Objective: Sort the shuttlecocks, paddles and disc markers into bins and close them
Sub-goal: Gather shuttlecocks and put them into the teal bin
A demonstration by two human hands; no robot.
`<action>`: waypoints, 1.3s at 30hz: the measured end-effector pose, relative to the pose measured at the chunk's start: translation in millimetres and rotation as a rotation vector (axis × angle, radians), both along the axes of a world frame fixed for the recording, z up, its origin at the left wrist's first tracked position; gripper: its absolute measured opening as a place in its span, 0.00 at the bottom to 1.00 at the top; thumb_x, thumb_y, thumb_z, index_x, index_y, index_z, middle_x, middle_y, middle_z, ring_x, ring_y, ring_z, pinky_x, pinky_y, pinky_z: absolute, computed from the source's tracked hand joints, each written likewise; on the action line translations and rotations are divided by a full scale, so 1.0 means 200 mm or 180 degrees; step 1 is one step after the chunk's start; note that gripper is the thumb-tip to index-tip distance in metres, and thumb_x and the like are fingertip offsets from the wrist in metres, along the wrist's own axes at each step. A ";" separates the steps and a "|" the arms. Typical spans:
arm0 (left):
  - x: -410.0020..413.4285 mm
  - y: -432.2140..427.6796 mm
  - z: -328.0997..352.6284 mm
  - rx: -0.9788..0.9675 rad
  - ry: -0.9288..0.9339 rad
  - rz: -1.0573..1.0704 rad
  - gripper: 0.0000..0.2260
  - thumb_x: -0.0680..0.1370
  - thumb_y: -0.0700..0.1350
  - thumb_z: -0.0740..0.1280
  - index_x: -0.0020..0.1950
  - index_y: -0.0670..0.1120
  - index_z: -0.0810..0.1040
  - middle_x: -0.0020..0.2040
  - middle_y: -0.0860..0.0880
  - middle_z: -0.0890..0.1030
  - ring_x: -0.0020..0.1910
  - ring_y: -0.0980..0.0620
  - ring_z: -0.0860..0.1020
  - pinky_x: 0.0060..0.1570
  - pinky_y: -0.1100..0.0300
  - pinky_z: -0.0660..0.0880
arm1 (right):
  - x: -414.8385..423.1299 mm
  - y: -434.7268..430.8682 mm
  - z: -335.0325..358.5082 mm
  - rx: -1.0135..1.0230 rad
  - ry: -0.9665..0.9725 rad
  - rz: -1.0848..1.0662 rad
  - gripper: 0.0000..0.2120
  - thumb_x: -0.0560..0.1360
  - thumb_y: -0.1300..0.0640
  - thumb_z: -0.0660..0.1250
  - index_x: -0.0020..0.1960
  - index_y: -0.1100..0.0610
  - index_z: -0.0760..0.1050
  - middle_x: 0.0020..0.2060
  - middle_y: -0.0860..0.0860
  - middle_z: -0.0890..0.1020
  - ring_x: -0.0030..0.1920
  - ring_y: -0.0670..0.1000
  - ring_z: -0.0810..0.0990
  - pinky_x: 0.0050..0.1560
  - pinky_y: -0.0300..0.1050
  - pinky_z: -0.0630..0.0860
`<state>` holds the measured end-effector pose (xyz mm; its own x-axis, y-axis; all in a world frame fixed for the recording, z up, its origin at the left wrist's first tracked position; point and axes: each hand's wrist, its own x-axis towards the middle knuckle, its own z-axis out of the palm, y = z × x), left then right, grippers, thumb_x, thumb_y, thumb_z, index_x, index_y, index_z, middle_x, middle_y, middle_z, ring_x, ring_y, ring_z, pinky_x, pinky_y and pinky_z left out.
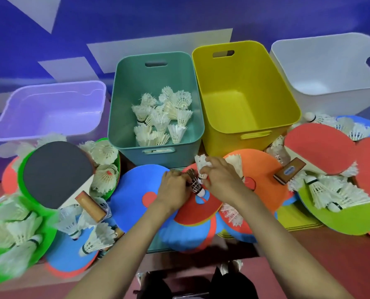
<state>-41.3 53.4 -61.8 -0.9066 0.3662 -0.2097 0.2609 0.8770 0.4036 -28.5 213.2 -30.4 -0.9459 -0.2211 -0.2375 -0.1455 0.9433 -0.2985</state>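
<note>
Your left grip [173, 187] pinches a dark-feathered shuttlecock [194, 184] and your right grip [219, 180] a white shuttlecock [201, 164], both just before the teal bin [123, 100]; judged light and crushable, so hold each by its cork base, not its feathers.

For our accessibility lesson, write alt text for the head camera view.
The left hand grips a dark shuttlecock and the right hand a white shuttlecock above coloured disc markers. Behind them, a teal bin holds white shuttlecocks, beside a yellow bin.
</note>
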 end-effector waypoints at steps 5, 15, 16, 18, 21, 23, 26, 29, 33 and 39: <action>0.02 0.01 0.03 0.0789 0.0053 0.0094 0.05 0.72 0.39 0.68 0.45 0.46 0.81 0.47 0.50 0.81 0.51 0.50 0.76 0.67 0.47 0.60 | -0.01 0.00 0.02 0.0179 0.0062 0.0023 0.14 0.77 0.59 0.59 0.61 0.54 0.74 0.60 0.52 0.75 0.64 0.54 0.69 0.64 0.46 0.61; 0.17 -0.08 0.34 0.1942 0.1669 0.0092 0.05 0.75 0.39 0.64 0.44 0.42 0.80 0.44 0.49 0.79 0.48 0.54 0.76 0.53 0.64 0.68 | 0.10 0.15 0.31 -0.1065 0.1496 -0.0205 0.06 0.71 0.62 0.64 0.43 0.53 0.77 0.41 0.47 0.80 0.45 0.52 0.77 0.47 0.44 0.68; 0.17 -0.09 0.37 0.2017 0.1828 0.0098 0.04 0.75 0.38 0.65 0.44 0.43 0.80 0.44 0.50 0.79 0.48 0.54 0.76 0.53 0.63 0.68 | 0.10 0.14 0.34 -0.1109 0.1631 -0.0248 0.05 0.71 0.62 0.64 0.43 0.54 0.77 0.41 0.47 0.79 0.45 0.51 0.77 0.47 0.44 0.68; 0.15 -0.10 0.45 0.2133 0.2082 0.0155 0.05 0.74 0.38 0.65 0.45 0.47 0.78 0.46 0.54 0.78 0.48 0.55 0.76 0.53 0.62 0.67 | 0.09 0.13 0.38 -0.1202 0.1884 -0.0239 0.04 0.71 0.62 0.64 0.43 0.56 0.77 0.39 0.48 0.78 0.44 0.52 0.77 0.46 0.46 0.70; 0.10 -0.11 0.54 0.2205 0.2314 0.0214 0.05 0.74 0.38 0.66 0.45 0.48 0.78 0.46 0.55 0.77 0.48 0.56 0.76 0.52 0.60 0.68 | 0.04 0.09 0.45 -0.1340 0.2159 -0.0162 0.05 0.71 0.64 0.63 0.43 0.58 0.77 0.39 0.50 0.78 0.42 0.53 0.77 0.45 0.49 0.73; 0.06 -0.13 0.60 0.2179 0.2395 0.0291 0.04 0.74 0.38 0.66 0.44 0.45 0.79 0.46 0.53 0.78 0.49 0.56 0.75 0.52 0.60 0.68 | -0.01 0.05 0.50 -0.1447 0.2244 -0.0144 0.05 0.71 0.65 0.64 0.43 0.59 0.77 0.39 0.50 0.78 0.42 0.53 0.77 0.45 0.49 0.74; -0.02 -0.18 0.67 0.2053 0.2383 0.0409 0.05 0.75 0.39 0.64 0.47 0.43 0.80 0.48 0.55 0.77 0.50 0.56 0.75 0.53 0.59 0.70 | -0.09 -0.01 0.58 -0.1593 0.2279 -0.0150 0.06 0.72 0.64 0.63 0.45 0.58 0.78 0.41 0.50 0.79 0.44 0.53 0.77 0.47 0.49 0.74; -0.13 -0.26 0.69 0.1695 0.2204 0.0499 0.10 0.78 0.41 0.61 0.53 0.43 0.80 0.51 0.50 0.78 0.51 0.49 0.77 0.54 0.56 0.72 | -0.21 -0.06 0.63 -0.1532 0.2264 -0.0082 0.07 0.74 0.63 0.63 0.48 0.57 0.78 0.44 0.50 0.80 0.48 0.54 0.78 0.50 0.50 0.74; -0.28 -0.37 0.64 0.0798 0.1833 0.0666 0.13 0.74 0.38 0.61 0.55 0.40 0.80 0.51 0.43 0.79 0.48 0.40 0.79 0.50 0.50 0.76 | -0.37 -0.13 0.63 -0.1183 0.1995 0.0054 0.09 0.74 0.63 0.63 0.49 0.57 0.80 0.46 0.52 0.81 0.49 0.56 0.79 0.51 0.50 0.74; -0.44 -0.44 0.54 -0.0264 0.0836 0.0496 0.14 0.76 0.37 0.61 0.60 0.46 0.78 0.57 0.46 0.76 0.55 0.41 0.77 0.51 0.51 0.74 | -0.59 -0.21 0.56 0.0039 0.0944 0.0400 0.13 0.76 0.60 0.59 0.56 0.52 0.78 0.55 0.51 0.80 0.56 0.55 0.77 0.51 0.46 0.71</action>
